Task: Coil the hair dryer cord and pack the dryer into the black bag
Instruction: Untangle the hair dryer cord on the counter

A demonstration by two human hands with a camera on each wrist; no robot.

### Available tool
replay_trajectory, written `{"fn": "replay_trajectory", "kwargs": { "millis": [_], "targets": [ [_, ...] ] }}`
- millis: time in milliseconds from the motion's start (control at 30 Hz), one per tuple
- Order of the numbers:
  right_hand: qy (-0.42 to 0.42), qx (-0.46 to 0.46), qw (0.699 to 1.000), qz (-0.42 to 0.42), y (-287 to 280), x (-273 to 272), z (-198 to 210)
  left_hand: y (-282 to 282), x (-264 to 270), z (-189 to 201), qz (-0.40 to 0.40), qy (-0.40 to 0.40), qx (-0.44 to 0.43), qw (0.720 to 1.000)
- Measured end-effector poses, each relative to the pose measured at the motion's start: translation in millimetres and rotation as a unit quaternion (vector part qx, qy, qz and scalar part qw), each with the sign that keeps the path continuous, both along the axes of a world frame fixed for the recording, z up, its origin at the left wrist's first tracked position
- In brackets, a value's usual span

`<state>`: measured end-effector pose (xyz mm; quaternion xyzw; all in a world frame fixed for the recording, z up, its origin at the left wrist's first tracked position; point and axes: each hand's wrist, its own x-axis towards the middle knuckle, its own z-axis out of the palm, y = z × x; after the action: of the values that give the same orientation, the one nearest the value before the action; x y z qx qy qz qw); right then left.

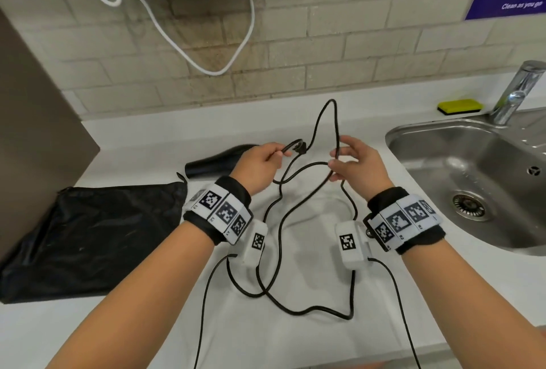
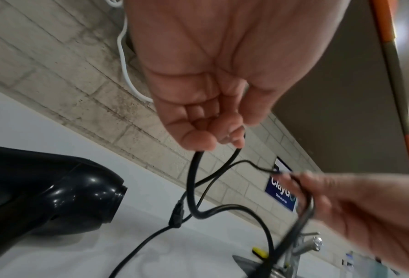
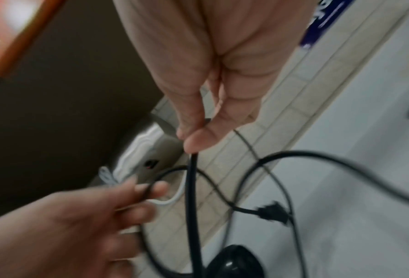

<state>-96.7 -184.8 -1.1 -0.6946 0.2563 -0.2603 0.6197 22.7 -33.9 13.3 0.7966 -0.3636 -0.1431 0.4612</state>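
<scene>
White desk below a pale tiled wall, with a steel sink (image 1: pixel 461 144) let into its right end and a yellow sponge (image 1: pixel 460 106) at the back edge beside the tap (image 1: pixel 515 93). Hair dryer (image 1: pixel 220 160) lies on its side toward the back-left of the desk, partly hidden behind the left hand (image 1: pixel 260 166); black bag (image 1: pixel 88 235) lies flat and crumpled along the left edge, just in front of the dryer. Cord (image 1: pixel 307 253) runs in loose, crossing loops over the middle of the desk toward the front edge, with one tall loop lifted between the hands. Left grip: fingers curled, pinching the cord close to the plug (image 1: pixel 300 147), which hangs just beyond the fingertips. Right hand (image 1: pixel 359 166): thumb and forefinger pinch another stretch of the same cord, the other fingers relaxed. Stage, as judged: coiling barely begun, no neat turns formed, dryer not yet packed. Risks, as judged: the slack loops cross one another, so drawing them in could tighten a tangle; a pull on the cord could drag the dryer across the desk; the thin wires trailing from the wrist cameras lie among the loops and could be caught up in the coil.
</scene>
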Motion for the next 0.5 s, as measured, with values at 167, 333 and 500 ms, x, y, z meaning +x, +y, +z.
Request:
{"fn": "replay_trajectory", "kwargs": {
  "millis": [167, 333, 500],
  "targets": [
    [-0.059, 0.018, 0.996, 0.059, 28, 11, 17, -3, -21, -9, -0.024, -0.066, 0.097, 0.993],
    [-0.072, 0.03, 0.99, 0.115, 46, 21, 21, -9, -26, -15, -0.02, -0.13, 0.146, 0.981],
    [0.263, -0.388, 0.878, 0.098, 21, 13, 1, -1, -9, -14, 0.027, -0.061, 0.056, 0.996]
  ]
}}
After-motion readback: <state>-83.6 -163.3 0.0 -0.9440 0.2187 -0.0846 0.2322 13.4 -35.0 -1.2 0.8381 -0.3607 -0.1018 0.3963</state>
